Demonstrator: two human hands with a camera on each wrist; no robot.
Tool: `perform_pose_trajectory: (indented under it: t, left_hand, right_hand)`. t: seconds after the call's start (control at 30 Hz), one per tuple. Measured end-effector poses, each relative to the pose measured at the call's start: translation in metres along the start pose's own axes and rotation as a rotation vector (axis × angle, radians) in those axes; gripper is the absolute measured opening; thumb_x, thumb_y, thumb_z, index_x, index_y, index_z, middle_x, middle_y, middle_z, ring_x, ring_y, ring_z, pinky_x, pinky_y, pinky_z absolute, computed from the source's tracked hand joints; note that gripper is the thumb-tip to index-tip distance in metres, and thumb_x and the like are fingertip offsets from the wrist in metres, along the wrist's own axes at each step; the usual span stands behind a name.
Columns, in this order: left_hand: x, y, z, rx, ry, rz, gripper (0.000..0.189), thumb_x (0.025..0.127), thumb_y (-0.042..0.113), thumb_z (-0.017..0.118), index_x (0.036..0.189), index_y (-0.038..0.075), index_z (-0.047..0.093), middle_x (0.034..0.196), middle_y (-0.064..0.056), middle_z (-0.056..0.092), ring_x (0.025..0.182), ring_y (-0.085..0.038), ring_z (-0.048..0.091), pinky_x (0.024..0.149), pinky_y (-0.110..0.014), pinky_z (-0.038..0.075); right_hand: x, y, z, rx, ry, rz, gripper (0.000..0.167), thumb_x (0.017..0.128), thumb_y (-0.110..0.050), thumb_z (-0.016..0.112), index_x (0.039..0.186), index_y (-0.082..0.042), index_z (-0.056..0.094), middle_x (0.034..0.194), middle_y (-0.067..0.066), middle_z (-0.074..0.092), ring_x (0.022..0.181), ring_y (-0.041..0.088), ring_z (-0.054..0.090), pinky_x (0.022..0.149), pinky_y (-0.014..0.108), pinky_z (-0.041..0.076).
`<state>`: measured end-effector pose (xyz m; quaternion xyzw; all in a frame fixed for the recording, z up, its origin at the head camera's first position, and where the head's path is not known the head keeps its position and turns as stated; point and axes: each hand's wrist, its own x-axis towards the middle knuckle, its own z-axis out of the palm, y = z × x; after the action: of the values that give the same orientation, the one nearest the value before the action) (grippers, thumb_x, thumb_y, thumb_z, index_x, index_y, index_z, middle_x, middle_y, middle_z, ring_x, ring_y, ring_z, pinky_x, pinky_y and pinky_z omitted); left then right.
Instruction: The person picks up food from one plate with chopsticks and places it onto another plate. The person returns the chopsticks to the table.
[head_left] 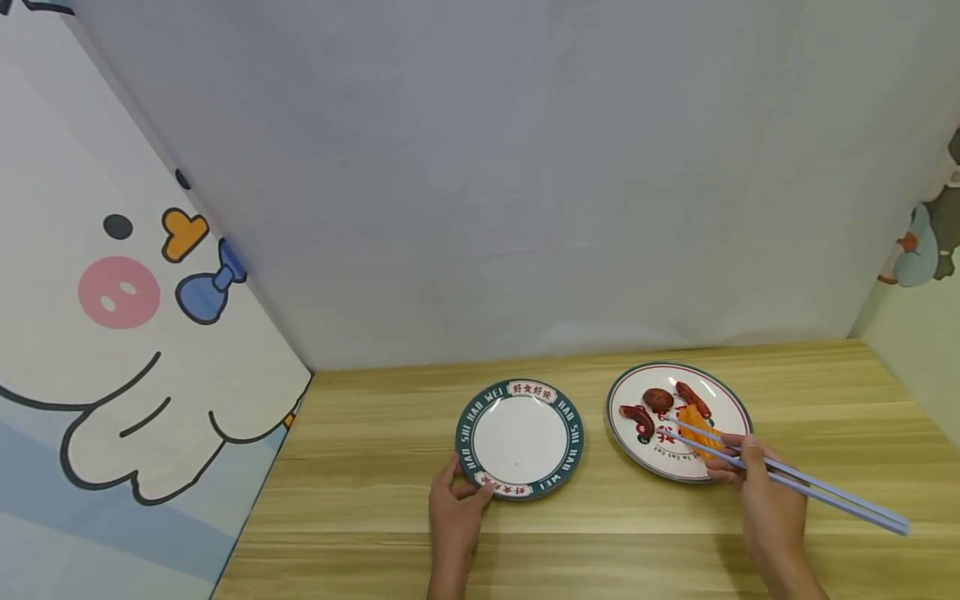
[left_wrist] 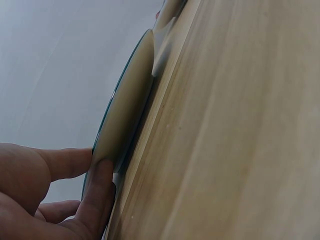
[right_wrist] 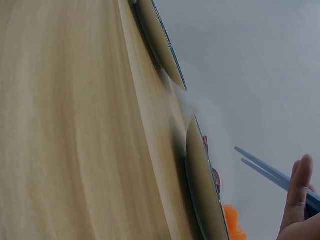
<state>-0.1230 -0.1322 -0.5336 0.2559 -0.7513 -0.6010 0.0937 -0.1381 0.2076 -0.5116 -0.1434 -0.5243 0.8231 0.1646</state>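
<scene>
My left hand point(head_left: 459, 508) grips the near-left rim of a green-rimmed plate point(head_left: 520, 442) with a bare white middle; in the left wrist view the thumb and fingers point(left_wrist: 97, 192) pinch its edge. A pair of pale blue chopsticks point(head_left: 817, 490) is held in my right hand point(head_left: 768, 492). Their tips hover over a second white plate point(head_left: 645, 457), a little apart, with nothing between them. On that plate lie a brown round piece point(head_left: 657, 400), two dark red sausage-like pieces, one at the left point(head_left: 639, 422) and one at the back point(head_left: 693, 398), and an orange piece point(head_left: 699, 433).
Both plates stand on a wood-grain table point(head_left: 352, 483), side by side with a narrow gap. A plain pale wall point(head_left: 525, 208) rises behind the table's back edge. Panels with cartoon prints flank it, the left one point(head_left: 150, 375) larger in view.
</scene>
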Motion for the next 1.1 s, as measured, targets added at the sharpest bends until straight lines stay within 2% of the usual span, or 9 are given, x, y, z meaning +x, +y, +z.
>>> perform_pose_trajectory:
  t: [0.1,0.17,0.3,0.37,0.53,0.93,1.1]
  left_hand:
    - [-0.001,0.001,0.0,-0.002,0.001,0.0,0.076,0.084,-0.01,0.079,0.152,-0.009,0.047,0.134,-0.022,0.054,0.095,-0.024,0.064,0.067,-0.022,0.057]
    - [-0.001,0.002,0.0,-0.001,0.002,-0.004,0.076,0.084,-0.01,0.079,0.153,-0.009,0.047,0.134,-0.021,0.054,0.096,-0.023,0.064,0.067,-0.021,0.056]
    - [-0.001,0.002,0.001,0.005,0.006,-0.005,0.075,0.084,-0.009,0.079,0.153,-0.008,0.047,0.135,-0.021,0.055,0.096,-0.023,0.064,0.066,-0.021,0.056]
    - [0.0,0.001,0.001,0.008,0.007,-0.007,0.075,0.085,-0.009,0.079,0.153,-0.008,0.048,0.135,-0.02,0.055,0.096,-0.023,0.063,0.067,-0.021,0.056]
    - [0.002,0.001,0.002,0.016,0.008,-0.002,0.075,0.084,-0.008,0.08,0.153,-0.008,0.048,0.135,-0.02,0.055,0.096,-0.023,0.064,0.067,-0.021,0.056]
    - [0.001,-0.001,0.0,0.003,0.006,0.019,0.075,0.083,-0.01,0.08,0.151,-0.01,0.048,0.133,-0.021,0.055,0.094,-0.024,0.063,0.066,-0.02,0.055]
    - [0.0,-0.001,0.0,-0.004,0.004,0.008,0.075,0.083,-0.011,0.079,0.152,-0.01,0.048,0.133,-0.021,0.055,0.095,-0.023,0.063,0.066,-0.021,0.056]
  right_hand:
    - [-0.004,0.0,0.002,-0.102,-0.085,-0.056,0.031,0.112,-0.014,0.05,0.1,-0.007,0.078,0.095,-0.001,0.078,0.069,0.012,0.074,0.065,0.023,0.061]
    - [-0.006,0.0,0.004,-0.215,-0.138,-0.105,0.03,0.112,-0.014,0.05,0.103,-0.004,0.076,0.094,-0.004,0.079,0.068,0.01,0.074,0.065,0.022,0.061]
    - [-0.011,0.001,0.01,-0.383,-0.22,-0.194,0.032,0.112,-0.009,0.049,0.109,0.016,0.07,0.086,-0.003,0.078,0.065,0.009,0.073,0.062,0.022,0.06]
    - [-0.013,0.003,0.013,-0.451,-0.251,-0.246,0.032,0.111,-0.005,0.049,0.111,0.021,0.067,0.084,-0.003,0.077,0.065,0.007,0.072,0.061,0.022,0.06]
    - [-0.019,0.007,0.02,-0.514,-0.301,-0.324,0.028,0.11,-0.001,0.05,0.111,0.02,0.07,0.087,-0.002,0.073,0.067,0.006,0.071,0.06,0.022,0.06]
    - [-0.026,0.015,0.028,-0.449,-0.361,-0.366,0.02,0.105,0.01,0.053,0.11,0.021,0.068,0.085,0.008,0.07,0.065,0.009,0.071,0.057,0.025,0.06]
    - [-0.027,0.019,0.029,-0.476,-0.39,-0.478,0.017,0.097,0.018,0.059,0.105,0.014,0.073,0.086,0.007,0.073,0.064,0.008,0.07,0.055,0.023,0.059]
